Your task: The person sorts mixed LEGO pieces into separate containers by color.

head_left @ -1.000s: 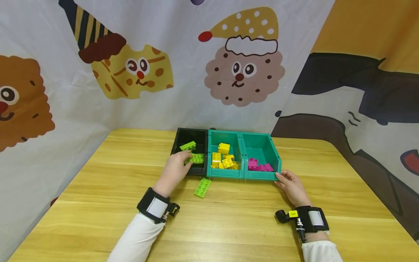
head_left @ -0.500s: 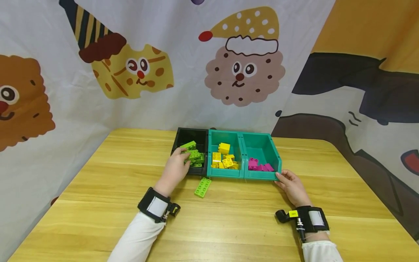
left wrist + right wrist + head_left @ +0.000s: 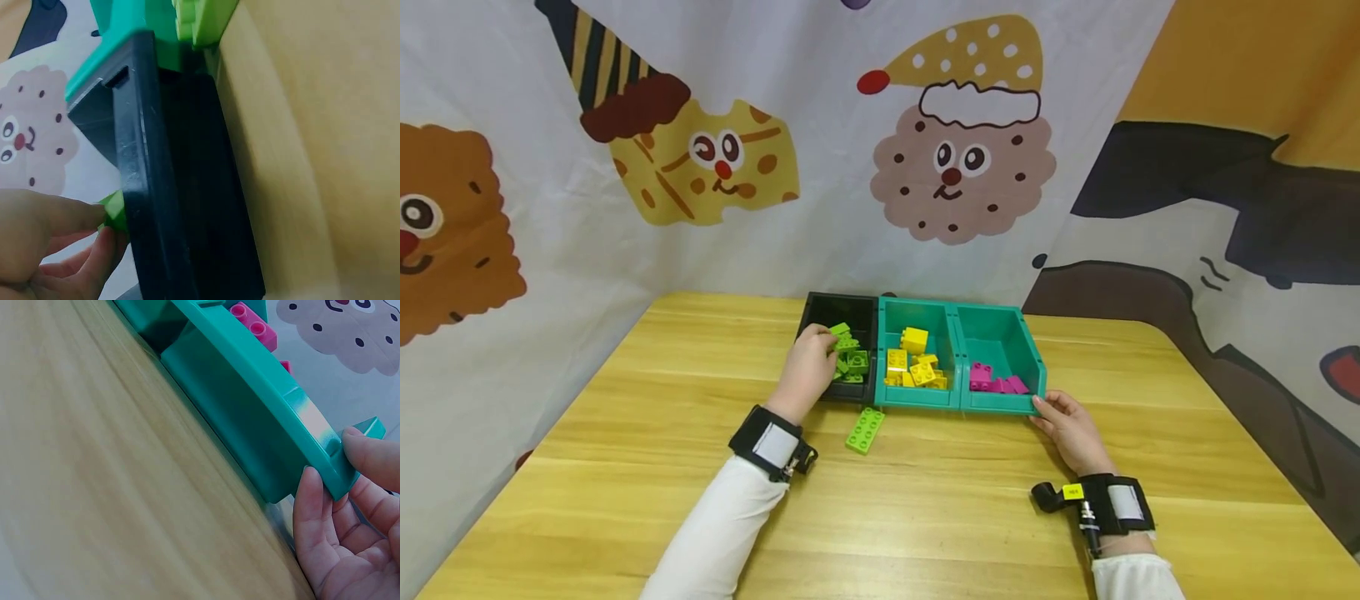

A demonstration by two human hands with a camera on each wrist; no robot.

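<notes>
My left hand (image 3: pixel 807 367) reaches over the left edge of the black bin (image 3: pixel 144 156). In the left wrist view its thumb and fingers pinch a green toy building brick (image 3: pixel 115 209) at the bin's rim. More green bricks (image 3: pixel 857 361) lie inside, partly hidden by the hand. My right hand (image 3: pixel 1075 433) grips the front right corner of the right-hand teal bin (image 3: pixel 244 419), thumb above the lip and fingers beneath. Several magenta bricks (image 3: pixel 980 375) sit in that bin. One flat green brick (image 3: pixel 865 430) rests on the table in front of the black bin.
Between the black bin and the right-hand one stands another teal bin (image 3: pixel 917 398), with several yellow bricks (image 3: pixel 921 372) in it. All three bins join side by side on the wooden table (image 3: pixel 940 508). Behind the table hangs a printed cloth (image 3: pixel 827 250).
My left hand has shifted forward and slightly right over the black bin. More green bricks show there than a second ago. The right hand keeps its hold on the teal bin.
</notes>
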